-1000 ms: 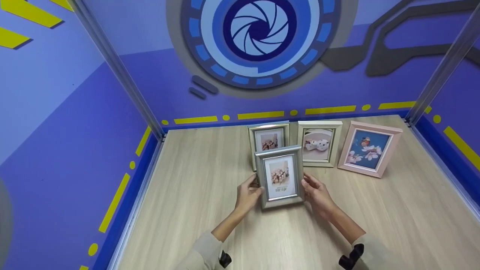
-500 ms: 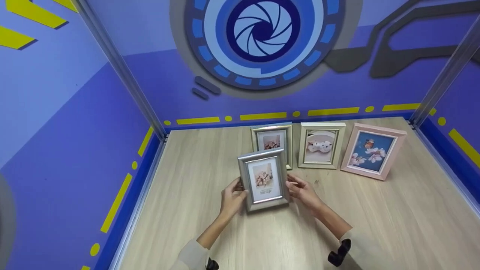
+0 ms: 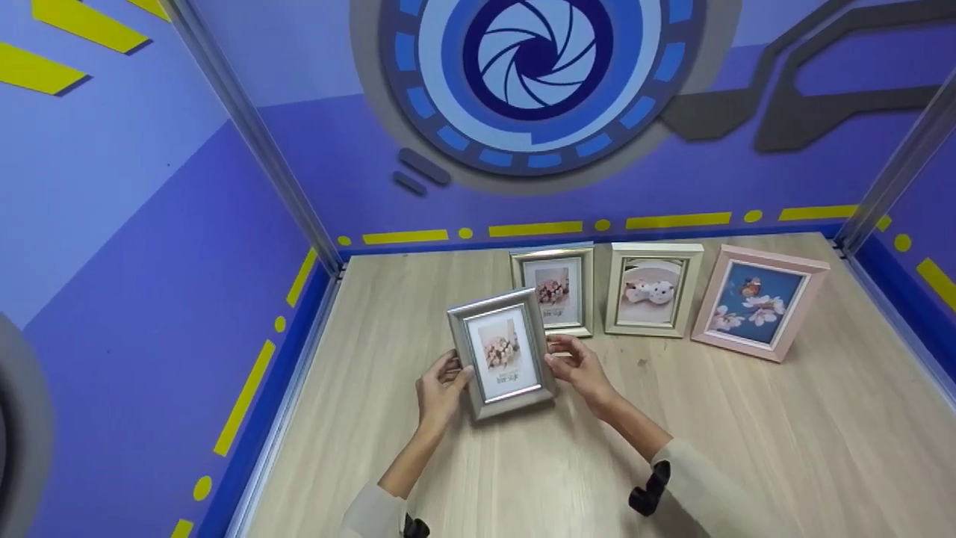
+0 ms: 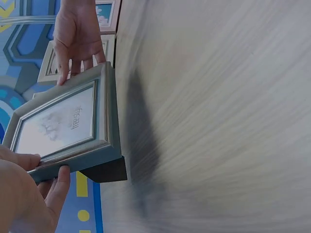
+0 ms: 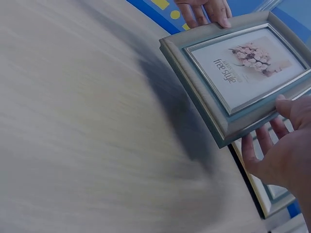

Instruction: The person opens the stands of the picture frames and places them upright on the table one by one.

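A silver-grey picture frame (image 3: 508,359) with a flower print is held in front of the person, tilted, close over the table. The left hand (image 3: 439,394) grips its left side, thumb on the front border and fingers behind, as the left wrist view shows. At its right side, the right hand (image 3: 586,375) holds the border; in the right wrist view the thumb (image 5: 284,104) lies on the front edge with fingers below. A dark stand (image 4: 104,171) juts from the frame's back. Behind it, partly covered, stands a gold-silver picture frame (image 3: 567,299).
To the right stand a cream picture frame (image 3: 653,291) with a baby-shoe photo and a pink picture frame (image 3: 758,302) with blossoms, angled inward. All are on a wooden table (image 3: 388,314), bounded by a blue back wall (image 3: 314,164) and side walls.
Both hands have carried the silver-grey picture frame leftward, uncovering more of the gold-silver frame behind it. The frame leans further to the left. The other frames stay standing.
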`<action>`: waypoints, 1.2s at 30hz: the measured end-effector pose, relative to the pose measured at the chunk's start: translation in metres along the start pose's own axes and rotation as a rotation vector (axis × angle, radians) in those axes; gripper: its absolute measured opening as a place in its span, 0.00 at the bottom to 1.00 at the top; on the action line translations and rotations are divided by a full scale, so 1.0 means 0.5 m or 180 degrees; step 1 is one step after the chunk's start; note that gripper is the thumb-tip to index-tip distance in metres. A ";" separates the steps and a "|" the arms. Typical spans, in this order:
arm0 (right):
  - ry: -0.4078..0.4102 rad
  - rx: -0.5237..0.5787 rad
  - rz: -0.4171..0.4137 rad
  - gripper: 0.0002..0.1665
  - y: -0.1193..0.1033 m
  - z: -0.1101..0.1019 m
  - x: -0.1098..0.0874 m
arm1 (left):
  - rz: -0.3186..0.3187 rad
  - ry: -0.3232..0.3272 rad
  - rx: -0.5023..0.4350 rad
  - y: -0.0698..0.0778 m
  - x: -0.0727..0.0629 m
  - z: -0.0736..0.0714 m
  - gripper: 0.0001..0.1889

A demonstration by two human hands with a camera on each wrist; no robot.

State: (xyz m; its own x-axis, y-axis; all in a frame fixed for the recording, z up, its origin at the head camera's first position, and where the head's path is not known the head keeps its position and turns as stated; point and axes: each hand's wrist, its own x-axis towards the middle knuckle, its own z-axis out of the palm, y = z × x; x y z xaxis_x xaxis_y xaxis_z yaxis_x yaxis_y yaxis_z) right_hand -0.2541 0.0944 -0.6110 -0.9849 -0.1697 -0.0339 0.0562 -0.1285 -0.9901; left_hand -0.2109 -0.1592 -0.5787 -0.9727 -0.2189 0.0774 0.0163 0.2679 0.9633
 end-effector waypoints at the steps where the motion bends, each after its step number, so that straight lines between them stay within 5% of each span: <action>1: 0.0030 -0.0026 -0.0020 0.26 0.000 0.006 0.003 | -0.0026 0.0018 0.0000 0.000 0.001 -0.002 0.24; 11: -0.0079 -0.0508 -0.0251 0.23 -0.019 0.053 0.000 | -0.0158 0.0178 0.0032 0.000 0.008 -0.031 0.24; 21: -0.0657 -0.0652 -0.0192 0.35 -0.029 0.085 0.009 | -0.0202 0.0545 0.0143 -0.012 0.032 -0.048 0.22; 36: -0.0741 -0.0777 -0.0155 0.42 -0.054 0.106 0.094 | 0.0008 0.0729 0.0022 -0.016 0.115 -0.031 0.21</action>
State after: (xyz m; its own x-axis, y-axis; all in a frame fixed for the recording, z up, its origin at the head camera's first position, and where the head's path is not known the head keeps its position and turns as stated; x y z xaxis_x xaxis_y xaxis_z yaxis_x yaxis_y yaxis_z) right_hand -0.2934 0.0382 -0.5785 -0.9201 -0.3913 0.0184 -0.0586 0.0910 -0.9941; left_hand -0.2635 -0.1886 -0.5780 -0.8947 -0.4253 0.1368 0.0162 0.2750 0.9613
